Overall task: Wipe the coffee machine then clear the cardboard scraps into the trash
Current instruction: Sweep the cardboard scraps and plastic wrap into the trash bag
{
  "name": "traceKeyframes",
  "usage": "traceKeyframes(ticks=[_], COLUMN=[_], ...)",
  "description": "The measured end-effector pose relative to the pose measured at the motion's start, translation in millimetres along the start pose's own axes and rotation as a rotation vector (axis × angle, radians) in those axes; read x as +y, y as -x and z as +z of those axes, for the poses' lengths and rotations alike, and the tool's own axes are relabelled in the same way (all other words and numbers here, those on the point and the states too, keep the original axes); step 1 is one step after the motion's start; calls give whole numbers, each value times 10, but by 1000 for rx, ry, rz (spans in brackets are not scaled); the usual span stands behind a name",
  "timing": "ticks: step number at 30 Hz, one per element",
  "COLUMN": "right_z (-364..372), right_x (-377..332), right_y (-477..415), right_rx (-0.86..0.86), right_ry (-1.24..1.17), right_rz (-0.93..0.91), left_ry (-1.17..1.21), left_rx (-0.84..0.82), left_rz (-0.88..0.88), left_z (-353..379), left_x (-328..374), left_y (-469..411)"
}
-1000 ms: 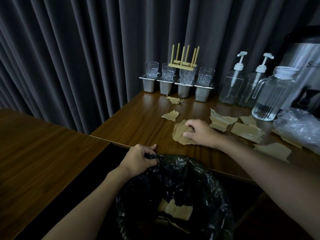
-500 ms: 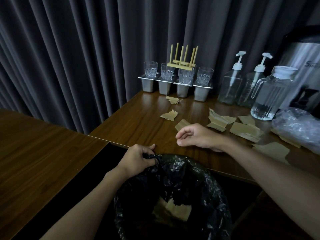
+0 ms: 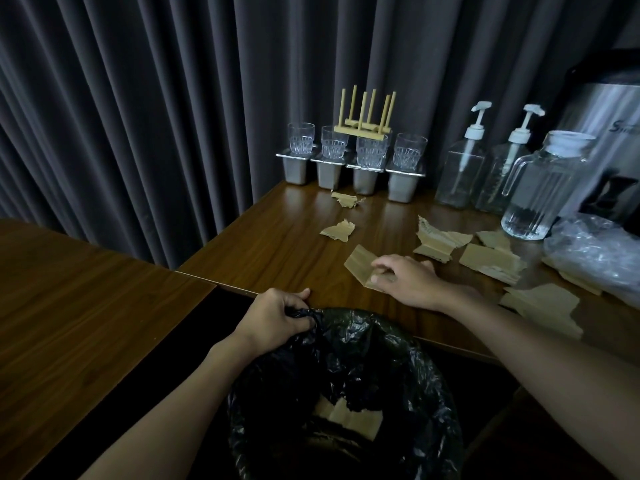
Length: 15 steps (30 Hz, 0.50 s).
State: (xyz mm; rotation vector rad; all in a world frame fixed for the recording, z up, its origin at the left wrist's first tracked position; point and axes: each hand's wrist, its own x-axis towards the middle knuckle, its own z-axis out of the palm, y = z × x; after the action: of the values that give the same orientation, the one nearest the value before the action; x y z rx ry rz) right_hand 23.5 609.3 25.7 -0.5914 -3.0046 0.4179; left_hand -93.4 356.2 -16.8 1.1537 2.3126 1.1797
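Note:
My right hand (image 3: 407,284) rests on the brown wooden table (image 3: 277,251) and pinches the near edge of a flat cardboard scrap (image 3: 360,263). At the table's front edge my left hand (image 3: 277,317) grips the rim of the black trash bag (image 3: 349,358), holding it open. Cardboard pieces (image 3: 353,417) lie inside the bag. More scraps lie on the table: two small ones (image 3: 339,231) toward the back, and several (image 3: 488,259) to the right of my right hand. The steel coffee machine (image 3: 604,133) stands at the far right.
A glass pitcher (image 3: 540,192) and two pump bottles (image 3: 460,171) stand beside the machine. Glasses on steel containers (image 3: 369,161) line the back edge under a wooden rack (image 3: 363,124). A crumpled clear plastic bag (image 3: 595,252) lies at right. A second table (image 3: 86,292) is at left.
My right hand lifted off the cardboard scrap half a second ago and has come back down onto it. My left hand has kept its grip on the bag's rim.

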Motion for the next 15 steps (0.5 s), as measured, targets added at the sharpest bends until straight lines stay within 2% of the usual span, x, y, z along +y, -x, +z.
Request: traceKeyframes(ticks=[2,6,9,15], right_z=[8,38,37,-27], right_x=[14,41,30,2], right_y=[-12,-14,6,-14], right_rx=[0,-104,-52,-66], right_ry=[-7,6,-5,-84], right_rz=[8,43,54,162], left_ry=[1,6,11,5], left_rx=[-6,-6,-7,-7], left_rz=[3,8,8,15], left_z=[0,-2,-3,8], left_x=[3,-5,-19,-35], left_y=[-2,4,0,-6])
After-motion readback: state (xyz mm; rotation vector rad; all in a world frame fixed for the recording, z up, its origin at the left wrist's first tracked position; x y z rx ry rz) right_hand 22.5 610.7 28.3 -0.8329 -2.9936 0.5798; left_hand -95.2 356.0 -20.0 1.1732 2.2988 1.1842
